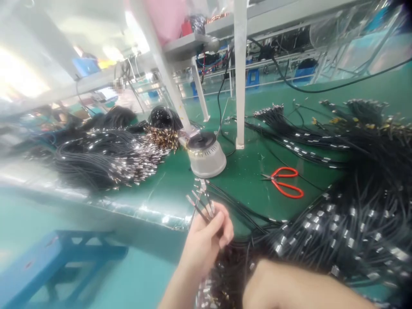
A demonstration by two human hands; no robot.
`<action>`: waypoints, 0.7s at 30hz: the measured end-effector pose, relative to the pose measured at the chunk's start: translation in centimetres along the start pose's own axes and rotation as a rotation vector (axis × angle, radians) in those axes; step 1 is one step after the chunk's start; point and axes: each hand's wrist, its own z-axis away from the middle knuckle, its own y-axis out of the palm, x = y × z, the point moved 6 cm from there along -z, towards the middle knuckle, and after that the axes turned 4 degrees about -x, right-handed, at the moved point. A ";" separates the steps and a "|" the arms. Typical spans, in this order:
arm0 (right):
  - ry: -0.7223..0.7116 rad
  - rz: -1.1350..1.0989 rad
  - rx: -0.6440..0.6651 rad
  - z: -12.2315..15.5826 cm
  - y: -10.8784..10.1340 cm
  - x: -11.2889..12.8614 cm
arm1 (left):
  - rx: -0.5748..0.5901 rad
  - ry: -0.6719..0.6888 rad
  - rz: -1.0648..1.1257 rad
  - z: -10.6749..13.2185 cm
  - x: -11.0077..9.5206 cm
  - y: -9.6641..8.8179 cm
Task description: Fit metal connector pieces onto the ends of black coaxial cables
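Observation:
My left hand [210,234] is closed around several thin black cables [200,208], their bare tips fanning upward past the fingers. Just beyond those tips stands a round off-white device [208,163] with a black top and slots near its rim. Low in the picture, my right hand [265,281] is bent downward by the big cable pile, and its fingers are hidden. Silver-banded black cables [322,231] lie heaped to the right of both hands. Red-handled scissors [291,190] rest on the green tabletop [244,184], blades pointing left.
Left of the device lies another bundle of black cables [96,154] with shiny ends. White shelf legs [240,86] rise from the table behind it. A blue stool [58,257] stands on the floor at lower left. Another person [127,98] is far back.

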 end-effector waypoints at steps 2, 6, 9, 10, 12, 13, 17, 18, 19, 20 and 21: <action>0.049 0.004 -0.174 -0.4 -2.9 0.4 | 0.026 -0.012 -0.050 0.4 0.3 0.3; 0.167 -0.004 -0.695 -1.7 -8.1 0.0 | 0.076 -0.020 -0.116 0.8 0.6 1.1; 0.125 -0.050 -0.707 -3.0 -8.4 -0.1 | 0.074 -0.033 -0.133 0.8 0.6 1.4; 0.111 -0.100 -0.688 -3.3 -8.4 -0.3 | 0.058 -0.039 -0.125 0.8 0.5 1.4; 0.111 -0.208 -0.653 -3.3 -8.4 -0.8 | -0.004 -0.048 -0.090 0.7 0.4 1.1; 0.123 -0.240 -0.639 -3.3 -8.6 -1.0 | -0.045 -0.044 -0.071 0.7 0.4 0.8; 0.183 -0.216 -0.534 -3.3 -9.3 -1.6 | -0.173 0.033 -0.108 0.6 0.1 -0.6; 0.189 -0.209 -0.492 -3.5 -9.4 -1.5 | -0.169 0.061 -0.142 0.5 0.0 -0.7; 0.193 -0.202 -0.450 -3.7 -9.4 -1.3 | -0.158 0.086 -0.177 0.4 -0.1 -0.8; 0.197 -0.197 -0.413 -4.0 -9.3 -1.1 | -0.150 0.103 -0.206 0.4 -0.1 -0.9; 0.200 -0.188 -0.384 -4.3 -9.2 -0.9 | -0.150 0.111 -0.228 0.3 -0.2 -0.9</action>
